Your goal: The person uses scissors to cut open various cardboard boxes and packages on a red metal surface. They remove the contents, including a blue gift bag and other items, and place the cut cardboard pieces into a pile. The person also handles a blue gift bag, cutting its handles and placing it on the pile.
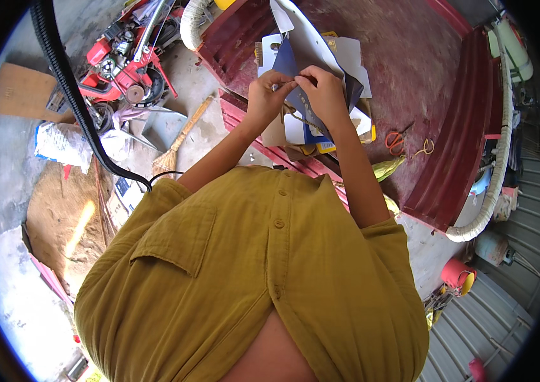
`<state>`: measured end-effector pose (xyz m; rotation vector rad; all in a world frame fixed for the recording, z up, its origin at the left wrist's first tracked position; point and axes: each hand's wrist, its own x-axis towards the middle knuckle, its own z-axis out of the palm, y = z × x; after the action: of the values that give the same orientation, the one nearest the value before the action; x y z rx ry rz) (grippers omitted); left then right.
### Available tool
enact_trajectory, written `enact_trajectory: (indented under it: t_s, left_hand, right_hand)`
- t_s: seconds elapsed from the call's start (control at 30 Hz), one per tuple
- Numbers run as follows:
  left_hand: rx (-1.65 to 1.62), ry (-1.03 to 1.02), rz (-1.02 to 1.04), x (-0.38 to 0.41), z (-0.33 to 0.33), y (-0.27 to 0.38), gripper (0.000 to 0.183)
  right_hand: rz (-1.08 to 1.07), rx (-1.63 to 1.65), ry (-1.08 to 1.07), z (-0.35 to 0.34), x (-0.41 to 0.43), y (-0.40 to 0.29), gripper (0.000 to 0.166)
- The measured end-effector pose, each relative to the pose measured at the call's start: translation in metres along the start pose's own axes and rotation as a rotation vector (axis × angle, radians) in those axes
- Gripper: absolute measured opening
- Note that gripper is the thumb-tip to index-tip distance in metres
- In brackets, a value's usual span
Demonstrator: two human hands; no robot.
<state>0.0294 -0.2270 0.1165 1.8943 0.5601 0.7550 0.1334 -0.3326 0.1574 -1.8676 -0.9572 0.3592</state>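
My left hand [270,93] and my right hand [321,93] meet fingertip to fingertip above a paper bag. Between their pinched fingers is a small thin piece, too small to name. The bag's dark blue panel [305,107] bears light writing and lies beneath the hands. Its white inside [305,38] stands up beyond them. A twisted tan cord [302,119] runs across the blue panel below my fingers. Flattened cardboard packaging [274,131], in white, brown and yellow, lies under the bag.
The stack rests on a dark red metal cargo bed [394,76] with raised side walls. Orange-handled scissors [395,142] and a loop of cord [426,147] lie to the right. On the floor at left are a straw broom [174,148], a grey dustpan [164,128] and a red engine-driven machine [122,71].
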Motion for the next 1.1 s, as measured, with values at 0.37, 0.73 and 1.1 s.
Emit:
enact_trajectory:
  t_s: [0.37,0.73,1.1]
  left_hand:
    - [-0.153,0.173,-0.041,-0.015,-0.010,-0.003,0.019]
    - [0.001,-0.256,0.248,-0.028,0.032,0.024,0.019]
    - [-0.685,-0.288,-0.221,-0.038,0.005,0.003,0.017]
  right_hand:
    - [0.066,0.049,0.111,-0.031,0.024,0.041,0.017]
    - [0.290,0.413,0.034,-0.014,0.050,0.020,0.020]
    - [0.059,-0.010,-0.636,-0.048,-0.011,-0.010,0.018]
